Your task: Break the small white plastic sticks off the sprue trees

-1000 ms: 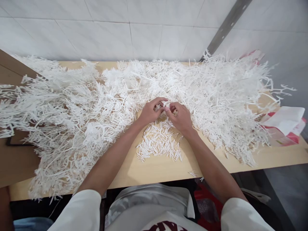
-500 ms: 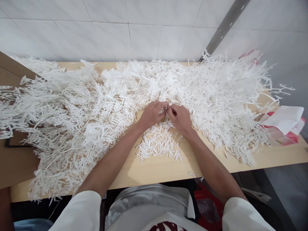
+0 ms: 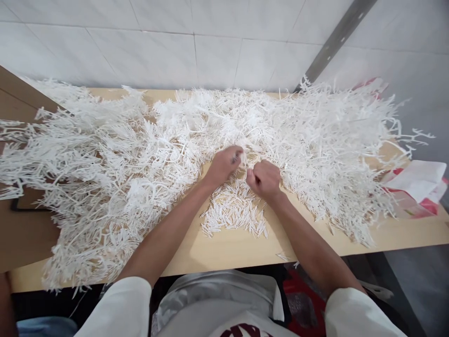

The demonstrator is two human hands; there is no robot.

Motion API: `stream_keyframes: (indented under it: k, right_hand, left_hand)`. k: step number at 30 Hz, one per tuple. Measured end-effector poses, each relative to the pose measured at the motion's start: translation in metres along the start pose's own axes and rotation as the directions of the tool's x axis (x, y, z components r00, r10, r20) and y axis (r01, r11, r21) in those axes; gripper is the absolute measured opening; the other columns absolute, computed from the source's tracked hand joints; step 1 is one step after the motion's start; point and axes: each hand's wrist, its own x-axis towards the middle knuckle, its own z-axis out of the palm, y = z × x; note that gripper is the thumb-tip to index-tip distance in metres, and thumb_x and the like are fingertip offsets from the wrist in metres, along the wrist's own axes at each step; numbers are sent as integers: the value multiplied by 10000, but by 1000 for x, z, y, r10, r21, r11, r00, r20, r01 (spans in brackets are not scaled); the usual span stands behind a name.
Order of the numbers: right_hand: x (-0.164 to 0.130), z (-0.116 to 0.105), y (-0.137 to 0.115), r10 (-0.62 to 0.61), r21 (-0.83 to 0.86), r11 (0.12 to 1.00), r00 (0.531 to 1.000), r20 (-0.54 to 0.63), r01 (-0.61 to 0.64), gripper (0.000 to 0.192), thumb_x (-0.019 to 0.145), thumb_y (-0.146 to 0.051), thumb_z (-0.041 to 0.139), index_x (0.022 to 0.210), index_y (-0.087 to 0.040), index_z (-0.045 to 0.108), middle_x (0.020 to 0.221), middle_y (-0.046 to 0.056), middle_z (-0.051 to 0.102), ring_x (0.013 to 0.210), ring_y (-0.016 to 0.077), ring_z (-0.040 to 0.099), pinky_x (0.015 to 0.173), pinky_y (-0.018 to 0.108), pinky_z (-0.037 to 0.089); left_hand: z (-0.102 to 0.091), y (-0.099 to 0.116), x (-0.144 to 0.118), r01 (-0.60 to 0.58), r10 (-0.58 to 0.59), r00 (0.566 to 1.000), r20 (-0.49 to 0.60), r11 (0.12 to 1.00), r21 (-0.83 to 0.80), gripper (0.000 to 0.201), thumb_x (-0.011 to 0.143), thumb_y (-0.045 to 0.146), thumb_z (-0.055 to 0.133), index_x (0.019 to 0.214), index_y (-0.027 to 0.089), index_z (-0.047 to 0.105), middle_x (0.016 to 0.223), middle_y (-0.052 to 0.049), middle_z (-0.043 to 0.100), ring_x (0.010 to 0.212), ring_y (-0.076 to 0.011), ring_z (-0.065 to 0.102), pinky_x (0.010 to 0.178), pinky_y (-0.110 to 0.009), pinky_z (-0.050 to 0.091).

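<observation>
My left hand [image 3: 225,164] is closed around a branched white plastic sprue [image 3: 242,160], which shows blurred at its fingertips. Just to the right, my right hand [image 3: 265,179] is curled, thumb against the fingers; whatever may be between them is hidden. A small gap separates the hands. Below them lies a loose pile of short white plastic sticks [image 3: 235,213] on the wooden table [image 3: 224,257]. Around the far side and both flanks of the hands spreads a big tangled heap of white branched sprues [image 3: 140,154].
At the left stands a cardboard box [image 3: 28,234], partly under the heap. A pink and white plastic bag [image 3: 417,187] lies at the right end. Behind the table is a tiled wall [image 3: 161,51] with a metal post [image 3: 336,37]. Something red [image 3: 303,299] sits below the front edge.
My hands, which were together at the fingertips, have come apart. The right one has moved slightly right and toward me. The whole view has shifted a little.
</observation>
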Motion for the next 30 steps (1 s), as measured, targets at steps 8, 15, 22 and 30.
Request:
stream_keyframes:
  k: [8, 15, 22, 30]
  right_hand:
    - [7, -3, -1, 399, 187, 901, 917, 2, -392, 238, 987, -349, 393, 986, -224, 596, 908, 50, 650, 759, 142, 604, 690, 316, 498]
    - [7, -1, 15, 519, 124, 831, 836, 181, -542, 294, 926, -488, 517, 1076, -250, 603, 936, 23, 643, 723, 125, 599, 689, 288, 492]
    - [5, -2, 22, 448, 5, 884, 850, 279, -467, 223, 960, -367, 454, 845, -210, 562, 751, 5, 586, 667, 128, 522, 616, 270, 390]
    - [10, -2, -10, 223, 113, 938, 822, 524, -326, 158, 829, -163, 512, 676, -202, 515, 609, -34, 554, 554, 94, 456, 557, 241, 350]
  left_hand:
    - [-2, 2, 4, -46, 47, 998, -43, 999, 16, 94, 907, 271, 528, 959, 212, 579, 922, -5, 673, 821, -116, 601, 775, -255, 465]
    - [0, 1, 2, -115, 116, 993, -25, 993, 39, 156, 945, 332, 489, 978, 209, 579, 957, -21, 680, 873, -123, 619, 792, -252, 469]
    - [3, 1, 1, -112, 107, 994, 36, 978, 174, 129, 926, 262, 495, 944, 187, 598, 917, -29, 693, 821, -131, 622, 758, -261, 462]
    - [0, -2, 4, 86, -82, 995, -57, 992, 87, 128, 940, 286, 480, 899, 201, 568, 798, 3, 654, 671, -100, 569, 634, -230, 436]
